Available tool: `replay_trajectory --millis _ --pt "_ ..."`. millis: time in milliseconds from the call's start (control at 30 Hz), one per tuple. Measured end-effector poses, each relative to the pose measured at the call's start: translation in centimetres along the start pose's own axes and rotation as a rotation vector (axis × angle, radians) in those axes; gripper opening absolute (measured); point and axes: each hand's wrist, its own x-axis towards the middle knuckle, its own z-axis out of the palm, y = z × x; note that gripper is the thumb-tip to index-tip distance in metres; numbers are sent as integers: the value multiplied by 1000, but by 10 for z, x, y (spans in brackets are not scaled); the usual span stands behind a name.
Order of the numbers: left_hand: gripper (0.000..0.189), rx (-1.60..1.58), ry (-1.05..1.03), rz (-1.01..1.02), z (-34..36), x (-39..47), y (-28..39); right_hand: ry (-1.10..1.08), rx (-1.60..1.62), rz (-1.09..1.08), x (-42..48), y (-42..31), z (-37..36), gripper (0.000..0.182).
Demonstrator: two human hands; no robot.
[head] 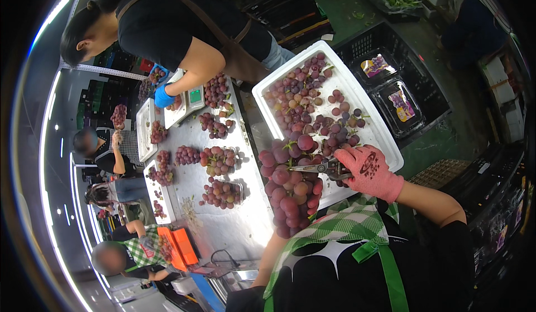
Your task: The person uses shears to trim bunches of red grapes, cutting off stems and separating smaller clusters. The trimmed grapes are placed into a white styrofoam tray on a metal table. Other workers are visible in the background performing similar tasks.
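Note:
My right hand (370,171), in a pink work glove, grips a pair of pruning snips (324,168), whose narrow blades point into a large bunch of red-purple grapes (289,186). Under and behind that bunch is my left hand (315,195); only some gloved fingers show at its side, the rest being hidden by the grapes and my apron. Beyond the bunch, a white foam tray (372,140) holds many loose grapes (295,98) and small clusters.
Bunches of grapes, some in clear punnets (222,192), stand on a metal table (188,190) beside a scale (195,96). A black crate (439,98) with labelled clear containers adjoins the foam tray. A co-worker in blue gloves (164,96) works at the scale; several other people stand around.

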Motion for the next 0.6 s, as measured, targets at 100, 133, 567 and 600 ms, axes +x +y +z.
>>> replay_trajectory --millis 100,133,567,600 --pt "86 -40 61 43 5 0 -1 -19 118 49 -1 1 2 49" --pt "74 -73 126 67 19 1 5 -30 166 68 -1 2 3 47" --pt "79 91 6 172 18 2 19 -502 554 257 8 -5 -44 44" --pt "79 108 10 190 20 2 19 -519 589 266 8 -4 -45 44"
